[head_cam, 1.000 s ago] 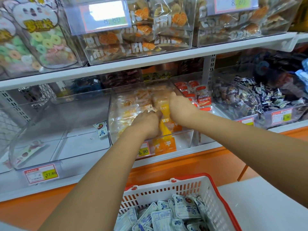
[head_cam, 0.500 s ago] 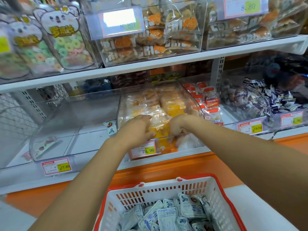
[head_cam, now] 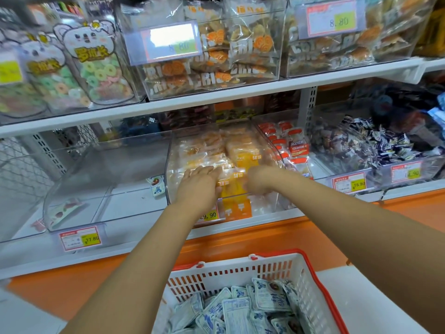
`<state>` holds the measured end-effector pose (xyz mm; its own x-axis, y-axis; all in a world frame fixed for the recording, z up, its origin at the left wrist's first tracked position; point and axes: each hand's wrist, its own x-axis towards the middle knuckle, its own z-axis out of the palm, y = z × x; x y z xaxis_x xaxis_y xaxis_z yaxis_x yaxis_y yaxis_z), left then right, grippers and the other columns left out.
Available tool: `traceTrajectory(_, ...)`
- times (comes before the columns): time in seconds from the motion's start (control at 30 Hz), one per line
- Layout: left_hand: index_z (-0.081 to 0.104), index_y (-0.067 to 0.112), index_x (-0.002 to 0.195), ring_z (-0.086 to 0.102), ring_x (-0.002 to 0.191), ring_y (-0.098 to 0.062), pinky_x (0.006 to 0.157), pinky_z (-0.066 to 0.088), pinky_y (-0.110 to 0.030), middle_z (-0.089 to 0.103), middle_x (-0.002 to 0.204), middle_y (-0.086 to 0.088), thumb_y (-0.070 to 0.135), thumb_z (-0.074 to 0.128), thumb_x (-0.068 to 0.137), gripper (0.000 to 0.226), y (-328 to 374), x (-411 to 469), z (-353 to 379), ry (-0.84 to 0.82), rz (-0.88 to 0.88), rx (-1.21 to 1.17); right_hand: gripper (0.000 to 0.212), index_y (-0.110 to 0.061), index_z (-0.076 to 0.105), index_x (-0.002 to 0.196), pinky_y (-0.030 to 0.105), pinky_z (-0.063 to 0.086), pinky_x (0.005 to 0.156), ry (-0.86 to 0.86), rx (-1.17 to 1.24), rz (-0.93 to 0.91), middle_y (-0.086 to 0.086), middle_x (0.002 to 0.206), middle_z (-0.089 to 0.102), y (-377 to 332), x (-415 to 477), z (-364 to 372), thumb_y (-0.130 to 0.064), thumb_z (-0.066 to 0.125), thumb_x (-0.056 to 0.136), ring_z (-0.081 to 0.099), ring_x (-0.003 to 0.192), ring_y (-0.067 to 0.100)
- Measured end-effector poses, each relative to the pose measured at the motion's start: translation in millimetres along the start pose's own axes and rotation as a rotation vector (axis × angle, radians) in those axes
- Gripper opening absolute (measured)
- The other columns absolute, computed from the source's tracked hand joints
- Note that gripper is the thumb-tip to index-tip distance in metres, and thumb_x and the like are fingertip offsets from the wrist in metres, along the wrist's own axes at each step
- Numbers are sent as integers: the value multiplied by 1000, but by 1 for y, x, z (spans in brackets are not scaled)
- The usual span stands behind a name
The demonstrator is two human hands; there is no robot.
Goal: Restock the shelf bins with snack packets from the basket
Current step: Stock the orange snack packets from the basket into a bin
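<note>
Both hands reach over the basket [head_cam: 240, 271] and into the middle bin [head_cam: 267, 206] on the lower shelf [head_cam: 277, 219]. This see-through bin is full of orange packets [head_cam: 240, 150]. The left hand [head_cam: 199, 186] lies flat on top of them with its fingers straight. The right hand [head_cam: 261, 180] is just beside it, but the two hands do not touch. Its fingers bend down into the packets, and it is too blurry to tell if it is holding one. The basket is white with a red rim and sits low, close to the person. It holds a heap of blue and white packets [head_cam: 240, 309]. The left bin [head_cam: 108, 177] is nearly bare, with one blue and white packet [head_cam: 157, 186] near its right wall. On the right are red and white packets [head_cam: 289, 145] in another bin. The shelf above holds bags of ring sweets [head_cam: 96, 75].
</note>
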<state>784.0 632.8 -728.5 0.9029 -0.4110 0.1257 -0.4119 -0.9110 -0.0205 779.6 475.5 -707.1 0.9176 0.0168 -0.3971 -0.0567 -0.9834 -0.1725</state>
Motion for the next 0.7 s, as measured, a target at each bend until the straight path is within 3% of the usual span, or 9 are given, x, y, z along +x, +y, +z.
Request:
traceTrajectory(0.1, 32, 18, 147, 25, 141, -21, 118, 10, -36, 33, 152, -4, 31, 49, 97, 54, 0, -16, 3, 161, 25, -79, 17, -6, 61, 103, 30, 45, 72, 358, 3, -10, 13, 111, 63, 7, -11, 8, -14, 49, 95, 60, 97, 28)
traceTrajectory(0.17, 44, 14, 139, 33, 136, -22, 116, 21, -36, 43, 144, -5, 26, 52, 96, 46, 2, -37, 8, 337, 83, -212, 12, -8, 59, 96, 29, 39, 67, 619, 106, -49, 13, 104, 63, 12, -24, 21, -17, 53, 93, 61, 94, 30)
traceTrajectory(0.27, 59, 13, 115, 48, 110, -15, 94, 40, -27, 56, 115, -1, 25, 48, 96, 24, 7, -79, 18, 551, 132, -352, 31, -17, 42, 70, 31, 35, 62, 751, 171, -171, 11, 82, 59, 14, -53, 47, -31, 49, 96, 58, 81, 30)
traceTrajectory(0.37, 52, 19, 79, 44, 71, -11, 58, 33, -25, 50, 77, 6, 37, 34, 96, 31, 9, -125, 43, 443, 98, -406, 42, -16, 37, 62, 29, 31, 59, 570, 119, -185, 3, 67, 50, 12, -73, 84, -37, 45, 98, 50, 69, 24)
traceTrajectory(0.43, 42, 25, 67, 42, 58, -11, 52, 25, -28, 46, 65, 7, 42, 32, 96, 35, 6, -154, 72, 266, 55, -402, 42, -15, 41, 62, 28, 34, 53, 352, 128, -156, 1, 64, 46, 11, -74, 117, -38, 48, 97, 46, 62, 20)
traceTrajectory(0.53, 44, 22, 66, 57, 68, -21, 56, 31, -30, 56, 72, -2, 35, 41, 99, 36, -1, -192, 125, -76, -72, -370, 31, -15, 48, 70, 25, 42, 59, 46, 48, -149, -1, 63, 46, 15, -72, 181, -34, 53, 94, 46, 59, 16)
traceTrajectory(0.63, 56, 19, 79, 58, 74, -18, 57, 35, -28, 57, 76, 2, 41, 45, 97, 31, -2, -229, 169, -402, -123, -423, 22, -17, 48, 71, 24, 44, 68, -299, -57, -197, -2, 67, 45, 24, -86, 239, -17, 54, 92, 47, 63, 16)
traceTrajectory(0.7, 60, 19, 92, 61, 86, -20, 63, 39, -27, 61, 85, 1, 41, 45, 96, 27, 0, -254, 188, -530, -112, -405, 9, -15, 57, 89, 26, 46, 76, -484, -93, -265, 4, 94, 56, 29, -97, 269, -7, 55, 89, 55, 82, 18)
